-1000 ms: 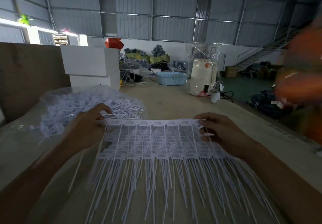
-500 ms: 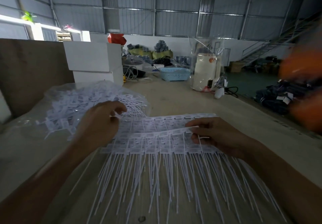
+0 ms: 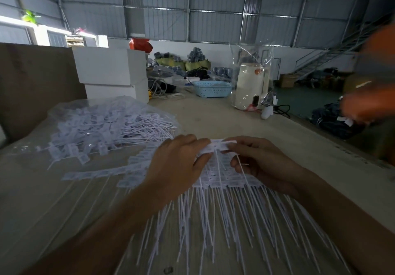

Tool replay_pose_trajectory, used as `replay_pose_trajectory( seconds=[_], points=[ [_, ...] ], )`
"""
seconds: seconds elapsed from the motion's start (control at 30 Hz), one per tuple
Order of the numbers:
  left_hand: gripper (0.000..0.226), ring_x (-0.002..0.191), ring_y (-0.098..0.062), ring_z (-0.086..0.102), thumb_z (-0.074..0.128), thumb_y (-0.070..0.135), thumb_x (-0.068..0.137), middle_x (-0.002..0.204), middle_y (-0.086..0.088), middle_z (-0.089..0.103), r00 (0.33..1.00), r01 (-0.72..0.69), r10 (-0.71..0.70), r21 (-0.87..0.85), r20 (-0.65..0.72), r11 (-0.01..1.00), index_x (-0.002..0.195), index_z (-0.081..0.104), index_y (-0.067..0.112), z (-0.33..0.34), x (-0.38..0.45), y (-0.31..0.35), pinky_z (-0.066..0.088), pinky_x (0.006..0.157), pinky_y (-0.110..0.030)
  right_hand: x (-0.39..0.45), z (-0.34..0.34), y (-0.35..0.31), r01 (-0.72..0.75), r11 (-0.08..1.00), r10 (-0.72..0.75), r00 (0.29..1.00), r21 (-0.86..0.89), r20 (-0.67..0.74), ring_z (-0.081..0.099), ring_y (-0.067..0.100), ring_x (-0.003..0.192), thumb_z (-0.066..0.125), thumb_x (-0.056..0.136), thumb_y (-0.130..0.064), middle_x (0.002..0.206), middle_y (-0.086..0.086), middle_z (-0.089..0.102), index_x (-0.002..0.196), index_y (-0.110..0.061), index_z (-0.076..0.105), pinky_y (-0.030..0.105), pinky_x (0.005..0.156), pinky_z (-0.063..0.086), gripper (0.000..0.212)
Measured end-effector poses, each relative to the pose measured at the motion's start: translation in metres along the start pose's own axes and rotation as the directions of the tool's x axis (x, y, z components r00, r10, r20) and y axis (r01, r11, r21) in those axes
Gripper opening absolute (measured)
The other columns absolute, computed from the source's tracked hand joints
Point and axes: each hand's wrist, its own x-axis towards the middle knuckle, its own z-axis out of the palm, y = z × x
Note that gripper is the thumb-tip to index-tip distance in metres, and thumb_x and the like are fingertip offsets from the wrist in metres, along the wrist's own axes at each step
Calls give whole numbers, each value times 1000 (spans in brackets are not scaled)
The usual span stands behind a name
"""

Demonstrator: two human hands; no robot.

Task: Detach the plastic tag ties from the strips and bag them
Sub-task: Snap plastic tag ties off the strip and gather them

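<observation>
A stack of white plastic tag-tie strips (image 3: 226, 176) lies on the table in front of me, its long thin tails fanning toward me. My left hand (image 3: 177, 163) and my right hand (image 3: 256, 161) meet over the stack. Between them they pinch the white head end of a tag tie (image 3: 220, 145). One separated strip (image 3: 96, 173) lies flat to the left of my left hand. Farther left, a clear plastic bag (image 3: 102, 123) holds a heap of loose ties, several tails poking out of its mouth.
White foam boxes (image 3: 111, 71) stand behind the bag beside a brown board (image 3: 32, 82). A blue basket (image 3: 211, 88), a cream appliance (image 3: 250, 86) and cables sit at the table's far end. Another person's blurred arm in orange (image 3: 372, 101) reaches in at the right.
My left hand moved right from the bag side to meet my right hand over the stack. A strip now lies to the left. The camera tilted slightly.
</observation>
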Motion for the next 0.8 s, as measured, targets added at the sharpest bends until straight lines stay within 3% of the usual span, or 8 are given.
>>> replay_pose_trajectory(
  seconds=[0.1,0.2,0.37,0.6,0.8],
  points=[
    [42,77,-28,62,44,43,92,84,-1,68,995,-47,59,142,-82,989,110,74,20,-16,0,-7,49,70,-39,-3,7,-2,-34,999,34,995,1,95,61,17,60,63,90,-23,93,15,70,114,-1,64,24,50,51,32],
    [44,83,-28,64,44,48,92,90,1,69,999,-41,37,155,26,987,115,73,24,-20,-3,-8,48,75,-40,-5,9,-3,17,998,-10,992,-58,122,59,20,58,62,94,-21,88,15,68,103,-9,66,27,49,50,16],
    [45,103,-31,68,51,47,92,113,-5,73,981,15,-27,65,193,998,121,71,20,-7,-17,-9,52,87,-48,-5,12,5,112,871,-81,993,-478,85,65,21,57,59,99,-19,81,5,72,103,-16,65,29,51,54,8],
    [43,98,-27,67,38,41,98,107,2,72,986,-1,-15,98,164,995,119,68,20,-3,-17,-6,49,82,-40,-3,13,7,189,866,-153,981,-463,116,61,22,52,58,99,-21,75,11,72,96,-29,66,30,49,52,12],
    [40,99,-25,64,33,40,102,108,3,70,981,-19,-4,114,194,993,121,64,23,-2,-19,-5,42,82,-36,-3,13,9,283,784,-247,959,-552,140,59,23,50,56,100,-17,72,9,72,107,-23,62,34,49,54,11]
  ],
)
